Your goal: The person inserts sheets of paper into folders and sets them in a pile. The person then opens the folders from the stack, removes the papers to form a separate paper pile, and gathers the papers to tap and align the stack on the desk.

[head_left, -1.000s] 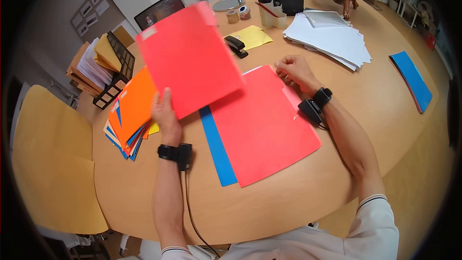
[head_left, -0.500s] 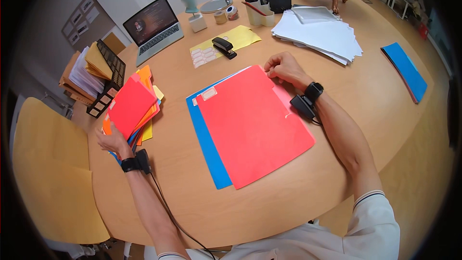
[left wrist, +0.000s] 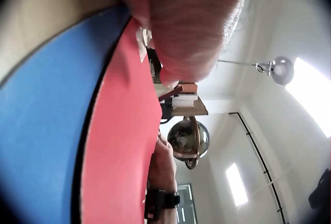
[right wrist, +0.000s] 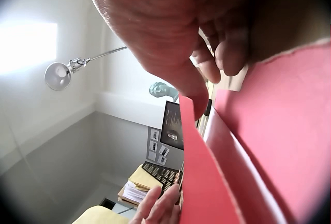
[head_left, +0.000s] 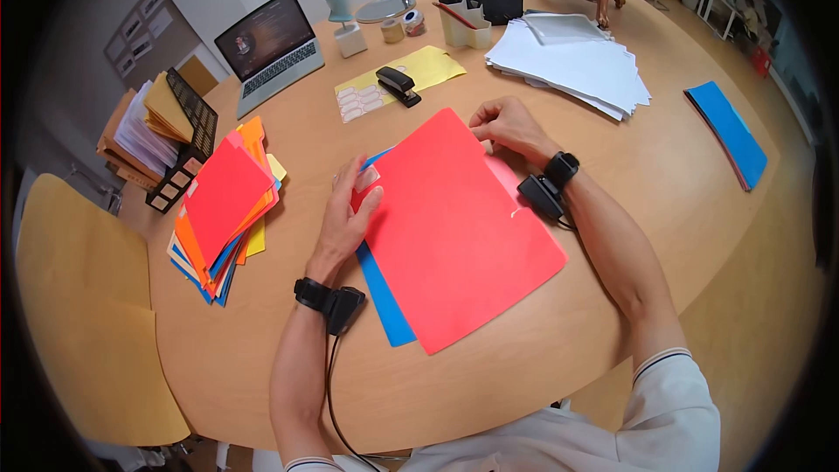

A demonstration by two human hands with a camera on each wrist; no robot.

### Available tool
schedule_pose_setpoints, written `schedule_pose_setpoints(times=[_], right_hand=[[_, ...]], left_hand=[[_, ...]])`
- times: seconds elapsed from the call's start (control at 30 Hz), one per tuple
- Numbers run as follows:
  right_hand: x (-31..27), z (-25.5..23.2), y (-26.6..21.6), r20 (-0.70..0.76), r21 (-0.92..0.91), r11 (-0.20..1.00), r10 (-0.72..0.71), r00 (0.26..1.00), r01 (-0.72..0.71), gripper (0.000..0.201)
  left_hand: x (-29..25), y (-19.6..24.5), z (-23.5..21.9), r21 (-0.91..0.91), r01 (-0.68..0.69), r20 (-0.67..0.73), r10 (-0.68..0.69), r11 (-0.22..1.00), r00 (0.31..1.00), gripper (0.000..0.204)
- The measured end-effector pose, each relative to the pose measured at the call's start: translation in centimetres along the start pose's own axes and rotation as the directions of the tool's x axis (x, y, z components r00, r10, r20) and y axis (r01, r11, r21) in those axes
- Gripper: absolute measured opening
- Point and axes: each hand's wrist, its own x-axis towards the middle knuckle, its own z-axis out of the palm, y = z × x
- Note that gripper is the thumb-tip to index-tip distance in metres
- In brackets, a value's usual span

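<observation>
A red folder (head_left: pixel 463 236) lies tilted over a blue folder (head_left: pixel 384 297) in front of me, its left side raised off the blue one. My left hand (head_left: pixel 343 218) is at its upper left edge, fingers fairly straight, thumb over the red cover beside a white label (head_left: pixel 367 178). At the upper right corner my right hand (head_left: pixel 514 129) pinches the red cover. The right wrist view shows the thumb at the corner of the lifted red flap (right wrist: pixel 199 167), with a white sheet (right wrist: pixel 227 141) inside the folder.
Left, a fanned pile of folders (head_left: pixel 229 197) has a red one on top, beside a black file rack (head_left: pixel 194 118). Farther back are a laptop (head_left: pixel 271 48), stapler (head_left: pixel 398 86), yellow sheet (head_left: pixel 433 67), pen holder (head_left: pixel 463 26) and white papers (head_left: pixel 568 65). Blue folders (head_left: pixel 728 135) lie right.
The left hand laid another red folder on the left pile, let go and came back to the middle folder's left edge. That folder's left side has risen; the right hand stayed at its corner.
</observation>
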Motion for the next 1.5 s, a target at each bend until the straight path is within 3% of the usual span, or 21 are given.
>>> schedule_pose_setpoints(times=[0.07,0.13,0.2,0.23,0.27,0.3,0.33,0.43,0.57,0.63,0.67,0.77,0.97,1.27,1.33,1.37,1.5], right_hand=[[-0.4,0.1,-0.8,0.023,-0.035,0.999,0.021,1.000,-0.020,0.020],[-0.2,0.5,-1.0,0.046,-0.074,0.997,0.038,0.998,-0.035,0.024],[0.2,1.3,-0.5,0.048,-0.254,0.957,-0.136,0.990,0.144,0.037],[-0.3,1.9,-1.3,0.048,-0.254,0.957,-0.136,0.990,0.144,0.037],[-1.5,2.6,-2.6,0.025,-0.396,0.905,-0.156,0.987,0.153,0.044],[-2.3,3.2,-3.4,0.004,-0.530,0.834,-0.179,0.984,0.154,0.050],[-2.4,3.5,-3.4,0.004,-0.530,0.834,-0.180,0.984,0.155,0.050],[-2.2,4.2,-3.0,0.099,-0.681,0.703,-0.187,0.977,0.203,0.058],[-3.2,4.3,-3.4,0.159,-0.667,0.699,-0.206,0.966,0.259,0.063],[-3.6,4.1,-3.9,0.188,-0.684,0.679,-0.191,0.963,0.268,0.067],[-3.6,4.2,-3.9,0.188,-0.683,0.679,-0.191,0.963,0.268,0.067],[-3.4,4.3,-3.6,0.169,-0.713,0.654,-0.191,0.967,0.254,0.074],[-3.6,4.2,-3.9,0.155,-0.700,0.671,-0.191,0.969,0.245,0.066],[-3.3,4.6,-4.4,0.149,-0.715,0.688,-0.029,0.988,0.128,0.049],[-3.6,4.8,-3.5,0.037,-0.718,0.667,-0.249,0.968,0.199,0.044],[-3.5,4.7,-3.4,0.037,-0.718,0.667,-0.249,0.968,0.199,0.044],[-3.3,4.4,-3.9,0.103,-0.679,0.717,-0.119,0.987,0.158,0.040]], left_hand=[[-0.1,-0.3,0.2,-0.062,0.052,0.024,-0.050,0.997,0.998,0.065],[0.0,-0.4,0.3,-0.136,0.056,-0.042,-0.063,0.989,0.997,0.060],[0.0,-0.1,0.3,-0.146,0.046,-0.078,-0.057,0.988,0.995,0.060],[0.0,0.3,0.3,-0.156,0.035,-0.115,-0.053,0.987,0.992,0.059],[0.0,0.5,0.3,-0.156,0.035,-0.115,-0.053,0.987,0.992,0.059],[0.0,0.6,0.2,-0.279,0.080,-0.120,-0.117,0.957,0.986,0.058],[0.0,0.7,0.2,-0.399,0.120,-0.117,-0.181,0.909,0.977,0.057],[0.2,-0.6,-0.1,-0.415,0.073,-0.160,-0.151,0.907,0.975,0.051],[-0.2,0.6,-0.8,-0.535,0.057,-0.203,-0.194,0.843,0.960,0.045],[0.0,2.2,-0.2,-0.728,-0.062,-0.413,-0.364,0.683,0.835,0.042],[0.1,-6.6,-2.6,-0.767,-0.211,-0.265,0.000,0.606,0.964,0.042],[0.3,-7.0,-3.4,-0.760,-0.207,-0.270,-0.010,0.616,0.963,0.042],[1.0,-7.0,-4.9,-0.740,-0.193,-0.285,-0.041,0.644,0.958,0.042],[0.7,-6.1,-4.2,-0.709,-0.174,-0.315,-0.086,0.684,0.945,0.043],[1.2,-6.0,-4.0,-0.702,-0.168,-0.320,-0.096,0.692,0.943,0.043],[1.1,-6.0,-4.1,-0.698,-0.166,-0.324,-0.100,0.696,0.941,0.043],[1.1,-5.7,-4.0,-0.683,-0.160,-0.340,-0.115,0.713,0.933,0.043]])
